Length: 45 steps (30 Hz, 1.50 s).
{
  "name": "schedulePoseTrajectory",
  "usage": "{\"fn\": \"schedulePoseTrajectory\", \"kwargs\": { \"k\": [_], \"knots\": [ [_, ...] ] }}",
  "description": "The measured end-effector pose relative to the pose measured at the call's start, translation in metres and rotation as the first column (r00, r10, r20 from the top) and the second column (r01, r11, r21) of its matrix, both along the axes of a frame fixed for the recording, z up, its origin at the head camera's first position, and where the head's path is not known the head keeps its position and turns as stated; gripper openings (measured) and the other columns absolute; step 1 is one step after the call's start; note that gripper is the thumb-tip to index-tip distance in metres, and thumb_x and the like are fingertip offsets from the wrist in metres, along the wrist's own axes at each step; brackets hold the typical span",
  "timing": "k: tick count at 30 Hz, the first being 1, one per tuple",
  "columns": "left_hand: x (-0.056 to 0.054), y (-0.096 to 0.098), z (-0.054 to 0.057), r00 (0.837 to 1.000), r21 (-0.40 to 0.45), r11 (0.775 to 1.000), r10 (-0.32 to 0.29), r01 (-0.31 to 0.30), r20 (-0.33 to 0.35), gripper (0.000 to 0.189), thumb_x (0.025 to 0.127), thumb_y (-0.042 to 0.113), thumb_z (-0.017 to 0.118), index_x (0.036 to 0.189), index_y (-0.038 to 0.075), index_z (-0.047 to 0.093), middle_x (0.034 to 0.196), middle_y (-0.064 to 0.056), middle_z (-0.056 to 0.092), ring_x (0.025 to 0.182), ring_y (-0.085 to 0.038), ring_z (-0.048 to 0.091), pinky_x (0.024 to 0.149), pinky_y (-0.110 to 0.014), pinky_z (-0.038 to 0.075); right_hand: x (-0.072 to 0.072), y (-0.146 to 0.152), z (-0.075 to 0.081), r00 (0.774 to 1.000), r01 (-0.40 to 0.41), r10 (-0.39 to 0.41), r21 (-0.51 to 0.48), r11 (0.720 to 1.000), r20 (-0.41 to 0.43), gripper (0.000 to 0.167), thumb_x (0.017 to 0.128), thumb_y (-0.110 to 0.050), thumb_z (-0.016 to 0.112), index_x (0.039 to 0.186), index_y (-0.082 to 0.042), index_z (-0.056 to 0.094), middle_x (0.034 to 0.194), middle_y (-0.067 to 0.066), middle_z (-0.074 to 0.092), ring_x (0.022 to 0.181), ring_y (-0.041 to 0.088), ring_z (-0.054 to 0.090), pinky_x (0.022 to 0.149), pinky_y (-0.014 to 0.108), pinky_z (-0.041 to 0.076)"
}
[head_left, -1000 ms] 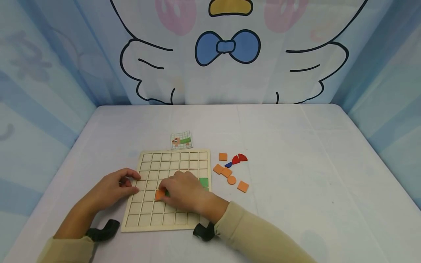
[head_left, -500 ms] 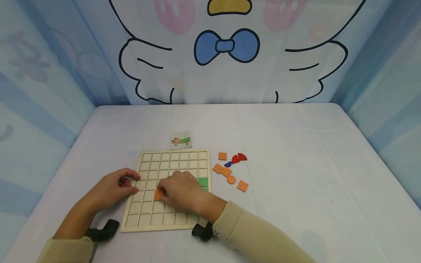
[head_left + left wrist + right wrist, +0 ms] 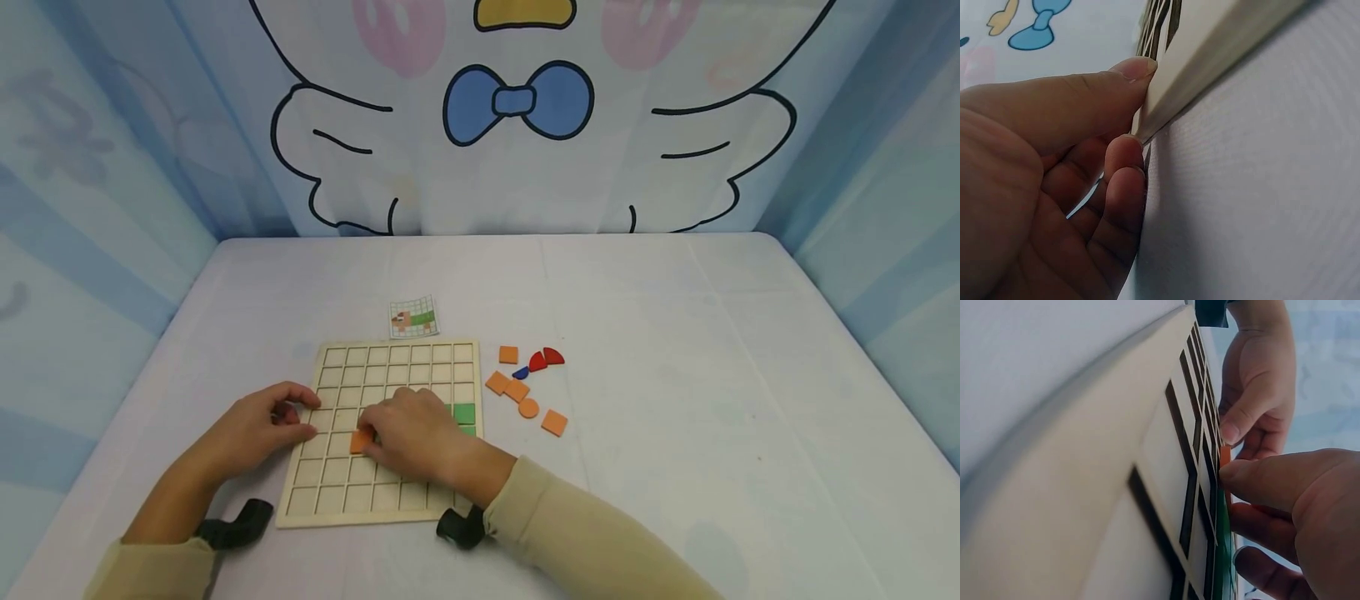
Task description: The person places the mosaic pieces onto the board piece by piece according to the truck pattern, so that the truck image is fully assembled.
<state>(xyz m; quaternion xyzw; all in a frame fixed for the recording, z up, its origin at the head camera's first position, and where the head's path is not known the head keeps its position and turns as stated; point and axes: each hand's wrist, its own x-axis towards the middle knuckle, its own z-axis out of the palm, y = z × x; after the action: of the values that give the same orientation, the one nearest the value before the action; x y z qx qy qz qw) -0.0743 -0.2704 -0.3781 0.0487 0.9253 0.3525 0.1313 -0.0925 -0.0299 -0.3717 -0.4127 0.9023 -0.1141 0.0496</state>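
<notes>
A pale wooden grid board (image 3: 322,500) lies on the table. My right hand (image 3: 420,437) is over its middle, pinching an orange square tile (image 3: 361,442) between thumb and fingers, and the right wrist view shows this orange tile (image 3: 1227,454) at the thumb tip. Green square tiles (image 3: 464,414) sit in cells at the board's right side; others are partly hidden under that hand. My left hand (image 3: 255,429) rests at the board's left edge. In the left wrist view its thumb (image 3: 1085,103) touches the board's side (image 3: 1166,87), with the other fingers loosely bent below.
Right of the board lie several loose orange squares (image 3: 554,423), an orange circle (image 3: 528,408), two red quarter-circle pieces (image 3: 553,357) and a blue half-circle piece (image 3: 521,373). A small picture card (image 3: 414,318) lies behind the board. Patterned curtains (image 3: 517,183) stand around the table.
My right hand has shifted very slightly left with the orange tile. The left hand keeps its place at the board's edge.
</notes>
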Motion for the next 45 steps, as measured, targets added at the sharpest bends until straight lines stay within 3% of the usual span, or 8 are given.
{"fn": "schedulePoseTrajectory", "kwargs": {
  "k": [15, 37, 45],
  "knots": [
    [0.0001, -0.0001, -0.0008, 1.0, -0.008, 1.0, 0.007, -0.007, 0.0, 0.035, 0.089, 0.017, 0.076, 0.118, 0.005, 0.061, 0.085, -0.003, 0.054, 0.075, -0.02, 0.049, 0.065, -0.033, 0.039, 0.001, 0.0043, 0.0003, 0.999, -0.011, 0.012, 0.006, 1.0, -0.045, 0.016, 0.094, -0.033, 0.069, 0.106, -0.025, 0.075, 0.092, -0.015, 0.069, 0.079, 0.01, 0.059, 0.065, 0.025, 0.043],
    [0.0007, -0.0002, -0.0009, 1.0, 0.007, 1.0, 0.001, -0.001, -0.003, 0.034, 0.09, 0.018, 0.075, 0.119, 0.005, 0.061, 0.085, -0.003, 0.054, 0.074, -0.02, 0.049, 0.064, -0.032, 0.039, -0.0004, 0.0017, 0.0015, 1.0, 0.006, -0.006, -0.005, 1.0, 0.017, 0.022, 0.094, -0.035, 0.069, 0.111, -0.022, 0.074, 0.089, -0.012, 0.068, 0.08, 0.011, 0.058, 0.065, 0.026, 0.043],
    [0.0008, 0.0005, -0.0004, 1.0, -0.01, 1.0, 0.012, -0.012, 0.006, 0.035, 0.09, 0.017, 0.075, 0.119, 0.004, 0.061, 0.086, -0.004, 0.054, 0.075, -0.02, 0.049, 0.065, -0.033, 0.04, -0.0011, 0.0065, 0.0034, 0.998, 0.003, 0.0, -0.046, 0.999, 0.065, 0.03, 0.095, -0.034, 0.069, 0.121, -0.02, 0.071, 0.106, -0.01, 0.071, 0.093, 0.011, 0.062, 0.077, 0.027, 0.046]
  ]
}}
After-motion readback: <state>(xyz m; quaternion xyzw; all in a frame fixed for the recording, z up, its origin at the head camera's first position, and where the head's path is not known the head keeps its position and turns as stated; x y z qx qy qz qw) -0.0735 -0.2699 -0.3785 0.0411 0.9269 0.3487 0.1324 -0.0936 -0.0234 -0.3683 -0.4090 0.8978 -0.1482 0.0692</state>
